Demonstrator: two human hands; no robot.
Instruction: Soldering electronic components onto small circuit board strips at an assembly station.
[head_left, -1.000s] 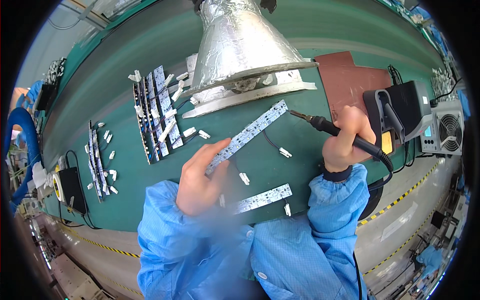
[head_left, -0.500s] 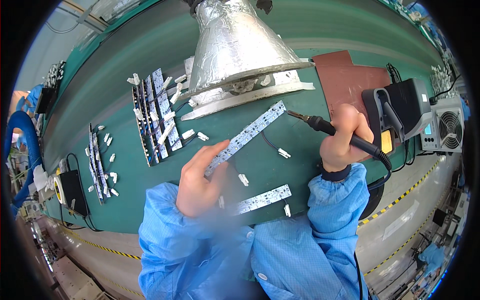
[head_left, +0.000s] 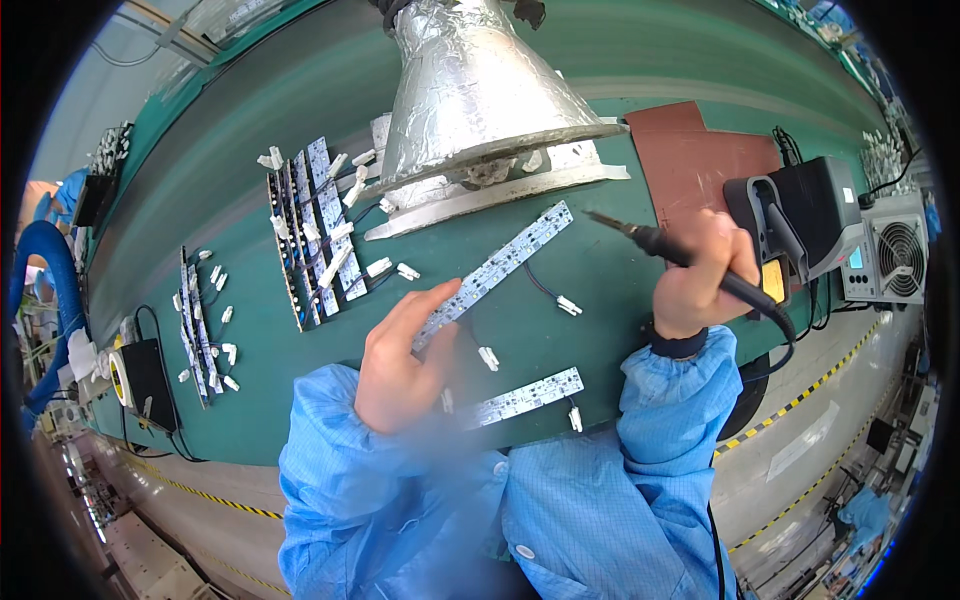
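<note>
soldering step in hand, by the look of it: long led strip board lifted at a slant off the green bench mat, lower end pinched in left hand, upper end pointing toward the foil-wrapped fume hood. thumb and fingers closed lightly on the board's edge, not a full fist. black wire w/ white connector trailing from the board's middle down onto the mat.

right hand wrapped tight round the soldering iron, pen-style grip, tip aimed left and up, near the board's upper end but apart from it, no contact visible. iron's cable running back toward the black soldering station at right, small fan unit just beside that.

second led strip flat on the mat near the bench edge, between the two blue sleeves, w/ white connectors close by. more strips stacked in a row left of the hood, another batch farther left. brown pad behind the right hand.

next move, as judged: calls for steadying the raised board, bringing tip onto a pad at the far end w/out the strip flexing or wire snagging. held-in-air board likely to wobble; firm pinch and slow approach needed.
</note>
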